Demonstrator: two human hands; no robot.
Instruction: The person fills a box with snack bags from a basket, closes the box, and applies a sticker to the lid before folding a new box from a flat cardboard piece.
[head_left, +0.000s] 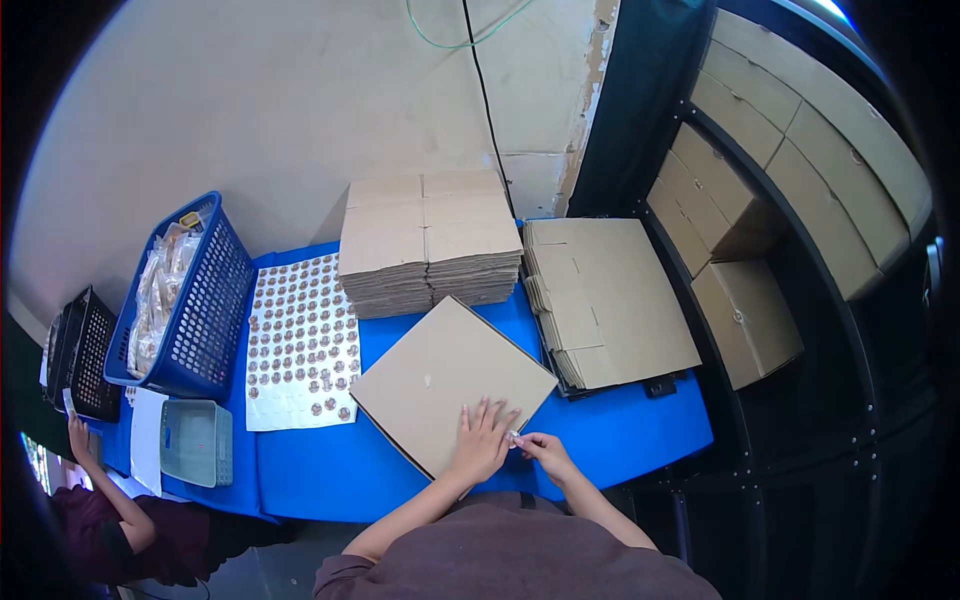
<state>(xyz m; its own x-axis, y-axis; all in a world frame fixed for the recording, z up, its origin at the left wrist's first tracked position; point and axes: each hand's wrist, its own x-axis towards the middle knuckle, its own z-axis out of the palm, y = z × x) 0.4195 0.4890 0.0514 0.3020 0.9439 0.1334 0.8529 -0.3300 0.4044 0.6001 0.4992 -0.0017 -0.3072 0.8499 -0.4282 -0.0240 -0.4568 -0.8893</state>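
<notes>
A closed flat cardboard box lies turned cornerwise in front of me on the blue-covered table. My left hand rests flat on its lid near the right-hand edge, fingers spread. Just beside it, my right hand pinches a small round sticker at the edge of the box. Whether the sticker touches the cardboard is hard to tell. To the left lies a white sheet of round stickers, with several spots bare toward its lower end.
Behind the box stands a tall stack of flattened cardboard, with another stack to its right. Farther left are a blue basket of plastic bags, a grey-green tray and a black basket. Boxes fill the right shelf. Another person's arm reaches in at left.
</notes>
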